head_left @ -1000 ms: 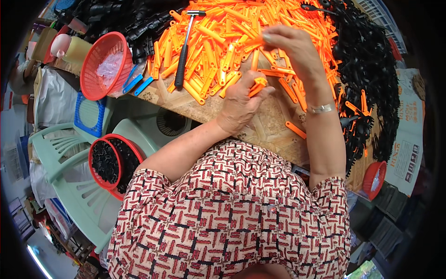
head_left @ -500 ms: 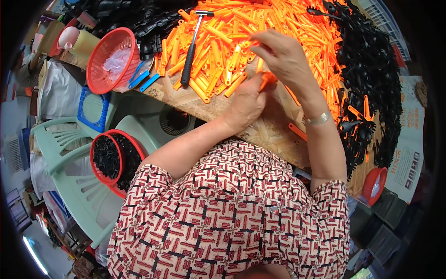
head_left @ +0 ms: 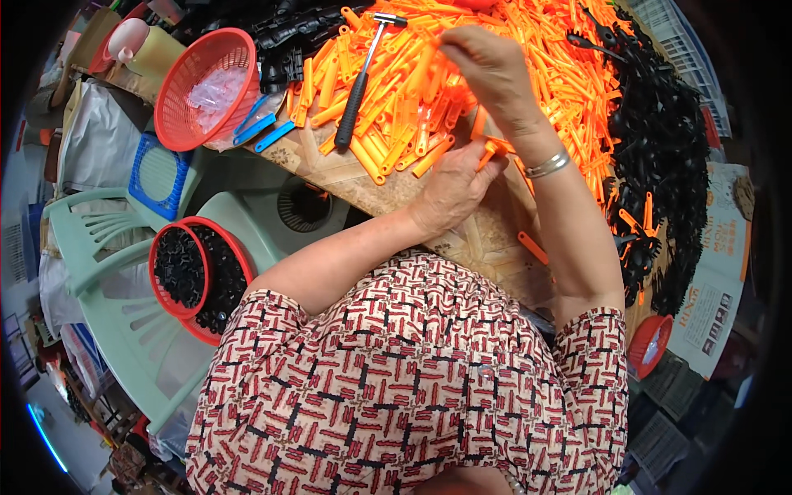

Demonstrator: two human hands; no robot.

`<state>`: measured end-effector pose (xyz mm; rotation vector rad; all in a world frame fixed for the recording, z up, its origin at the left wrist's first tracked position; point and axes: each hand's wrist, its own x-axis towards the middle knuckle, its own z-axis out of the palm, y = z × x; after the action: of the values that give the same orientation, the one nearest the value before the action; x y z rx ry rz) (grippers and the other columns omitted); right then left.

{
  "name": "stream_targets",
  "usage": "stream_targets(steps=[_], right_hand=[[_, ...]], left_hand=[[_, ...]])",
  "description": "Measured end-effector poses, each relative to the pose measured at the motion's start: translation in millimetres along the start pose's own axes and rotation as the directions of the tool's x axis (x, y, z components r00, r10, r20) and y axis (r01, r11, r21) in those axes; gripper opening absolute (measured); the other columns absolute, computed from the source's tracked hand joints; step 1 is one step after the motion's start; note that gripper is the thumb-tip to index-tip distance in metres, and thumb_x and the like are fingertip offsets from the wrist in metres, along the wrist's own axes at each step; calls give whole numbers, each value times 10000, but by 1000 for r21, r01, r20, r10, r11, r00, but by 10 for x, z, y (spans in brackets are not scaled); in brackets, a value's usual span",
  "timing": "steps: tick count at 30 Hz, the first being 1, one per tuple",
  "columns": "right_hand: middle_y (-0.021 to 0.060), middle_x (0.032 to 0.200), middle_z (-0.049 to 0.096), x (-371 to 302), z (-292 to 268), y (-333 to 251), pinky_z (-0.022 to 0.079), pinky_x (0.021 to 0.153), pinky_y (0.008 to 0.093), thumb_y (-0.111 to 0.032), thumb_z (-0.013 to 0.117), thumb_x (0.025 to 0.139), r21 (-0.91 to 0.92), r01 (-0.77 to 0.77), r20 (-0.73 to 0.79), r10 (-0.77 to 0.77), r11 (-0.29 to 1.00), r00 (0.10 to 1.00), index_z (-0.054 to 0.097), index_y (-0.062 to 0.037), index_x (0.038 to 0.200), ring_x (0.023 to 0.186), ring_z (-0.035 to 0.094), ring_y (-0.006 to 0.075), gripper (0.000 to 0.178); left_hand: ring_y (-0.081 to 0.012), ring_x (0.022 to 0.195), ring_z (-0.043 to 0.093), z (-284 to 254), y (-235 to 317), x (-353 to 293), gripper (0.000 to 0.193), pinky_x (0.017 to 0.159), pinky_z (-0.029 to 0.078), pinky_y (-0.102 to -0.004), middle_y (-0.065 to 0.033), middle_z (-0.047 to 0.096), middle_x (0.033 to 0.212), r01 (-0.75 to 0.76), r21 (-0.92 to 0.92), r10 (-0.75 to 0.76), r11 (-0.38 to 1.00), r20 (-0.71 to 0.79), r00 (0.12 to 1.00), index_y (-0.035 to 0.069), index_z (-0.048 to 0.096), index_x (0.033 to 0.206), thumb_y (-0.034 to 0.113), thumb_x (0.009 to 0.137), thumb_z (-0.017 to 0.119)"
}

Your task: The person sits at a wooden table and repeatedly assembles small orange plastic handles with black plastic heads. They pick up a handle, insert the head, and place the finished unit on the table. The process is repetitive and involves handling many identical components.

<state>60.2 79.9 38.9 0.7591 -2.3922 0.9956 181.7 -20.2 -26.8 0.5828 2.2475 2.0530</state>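
Observation:
My left hand (head_left: 454,188) is closed around several orange plastic handles (head_left: 493,149), whose ends stick out past the thumb side above the table's near edge. Raised over the large pile of orange handles (head_left: 384,148), my right hand (head_left: 493,73) has its thumb and fingers pinched together. A motion-smeared orange handle (head_left: 426,62) shows at its fingertips. A hammer (head_left: 353,106) with a black grip and metal head lies on the pile to the left. One loose orange handle (head_left: 533,247) rests on the wooden tabletop (head_left: 470,247) near my right forearm.
Black plastic parts (head_left: 660,140) are heaped along the right side. At the left are a red basket (head_left: 169,103) with clear plastic bags and two blue handles (head_left: 275,136). A green chair (head_left: 124,338) bears red tubs (head_left: 243,247) of small black pieces.
My right hand has gone from loosely spread fingers to a pinch and moved slightly farther over the pile. My left hand keeps its hold, and the view has shifted a little.

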Motion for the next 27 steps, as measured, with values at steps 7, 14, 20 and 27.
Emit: stream_targets(steps=[7, 14, 20, 27], right_hand=[[43, 845, 742, -381, -961, -167, 520, 618, 221, -10, 726, 904, 234, -256, 39, 255, 938, 966, 754, 21, 1023, 669, 650, 70, 126], [102, 851, 671, -1027, -835, -459, 542, 642, 331, -5, 749, 855, -127, -98, 209, 123, 987, 970, 703, -7, 969, 719, 686, 241, 123], [111, 847, 671, -1023, -770, -367, 531, 640, 314, 6, 732, 865, -1, -155, 104, 154, 988, 983, 700, 6, 973, 710, 680, 238, 113], [105, 805, 648, -732, -758, -174, 515, 643, 283, -32, 733, 884, 230, -338, 287, 268, 913, 920, 727, 5, 973, 702, 659, 225, 97]], left_hand=[[-162, 776, 703, -129, -84, 71, 492, 710, 595, -295, -80, 694, 880, 328, -594, -307, 735, 140, 941, 3, 635, 1107, 469, 1089, 479], [-200, 859, 721, -124, -48, 75, 612, 745, 633, -336, -147, 683, 1074, 513, -684, -196, 519, 489, 850, -13, 560, 1262, 556, 1069, 444], [-198, 825, 710, -99, -100, 84, 443, 676, 604, -300, -119, 679, 986, 486, -686, -177, 542, 473, 863, 13, 570, 1230, 426, 1083, 510], [-171, 838, 685, -158, -63, 83, 307, 700, 568, -281, -70, 675, 950, 562, -712, -283, 422, 485, 827, 53, 589, 1236, 288, 1043, 631]])
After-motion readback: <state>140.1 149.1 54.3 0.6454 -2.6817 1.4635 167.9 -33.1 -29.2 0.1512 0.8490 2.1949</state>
